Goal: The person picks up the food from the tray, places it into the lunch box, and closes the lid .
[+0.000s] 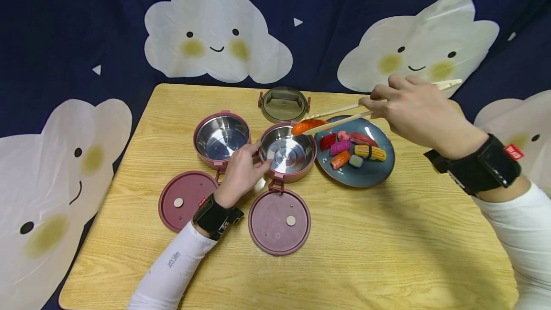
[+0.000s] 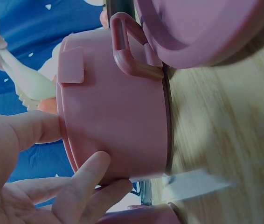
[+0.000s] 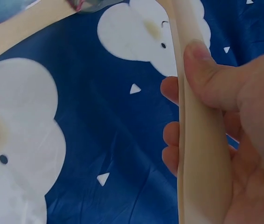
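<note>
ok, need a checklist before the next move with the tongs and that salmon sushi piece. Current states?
1. Tongs held by right hand: ok, thumb and fingers around them.
2. Salmon sushi piece secured: ok, it sits between the tong tips; grip firmness not visible.
3. Right-hand steel-lined pot steadied: ok, left hand holds its side at the rim.
4. That pot empty and uncovered: ok, bare steel shows inside; a pink lid lies in front.
5. Sushi centred over the pot: not ok, the head view shows it at the far right rim.
6. Sushi touching the rim: cannot tell.
</note>
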Tool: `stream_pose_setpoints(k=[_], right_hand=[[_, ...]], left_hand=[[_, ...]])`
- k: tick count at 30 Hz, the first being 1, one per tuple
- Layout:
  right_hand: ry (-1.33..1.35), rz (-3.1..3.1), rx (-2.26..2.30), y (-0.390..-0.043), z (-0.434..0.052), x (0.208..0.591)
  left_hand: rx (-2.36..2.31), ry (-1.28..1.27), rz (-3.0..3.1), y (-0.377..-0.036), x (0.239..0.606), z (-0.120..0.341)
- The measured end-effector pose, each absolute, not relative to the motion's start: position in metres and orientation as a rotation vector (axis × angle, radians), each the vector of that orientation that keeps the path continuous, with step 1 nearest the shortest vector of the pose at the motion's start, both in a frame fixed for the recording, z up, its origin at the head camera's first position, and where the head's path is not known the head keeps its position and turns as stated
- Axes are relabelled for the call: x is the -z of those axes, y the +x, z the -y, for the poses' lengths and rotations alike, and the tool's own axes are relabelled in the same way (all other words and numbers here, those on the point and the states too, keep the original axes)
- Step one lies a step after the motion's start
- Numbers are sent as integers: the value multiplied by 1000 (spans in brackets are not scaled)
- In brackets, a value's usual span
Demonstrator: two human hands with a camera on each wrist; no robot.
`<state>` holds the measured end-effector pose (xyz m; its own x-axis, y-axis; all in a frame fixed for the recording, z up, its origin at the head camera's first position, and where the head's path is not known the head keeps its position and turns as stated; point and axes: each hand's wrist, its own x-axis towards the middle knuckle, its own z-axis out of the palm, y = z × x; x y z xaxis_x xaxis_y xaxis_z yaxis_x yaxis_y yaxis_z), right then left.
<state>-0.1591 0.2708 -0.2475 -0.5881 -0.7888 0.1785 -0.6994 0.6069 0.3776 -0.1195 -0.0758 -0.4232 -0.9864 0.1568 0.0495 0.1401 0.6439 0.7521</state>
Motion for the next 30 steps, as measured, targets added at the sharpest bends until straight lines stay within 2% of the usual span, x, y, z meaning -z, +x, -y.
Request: stream_pose_setpoints(k=[14, 30], right_hand=[[1267, 2553, 431, -163, -236, 273], [1299, 2425, 437, -175, -223, 309]], left_hand=[[-1283, 269, -2834, -118, 422, 77], [-1332, 268, -2806, -117, 422, 77]])
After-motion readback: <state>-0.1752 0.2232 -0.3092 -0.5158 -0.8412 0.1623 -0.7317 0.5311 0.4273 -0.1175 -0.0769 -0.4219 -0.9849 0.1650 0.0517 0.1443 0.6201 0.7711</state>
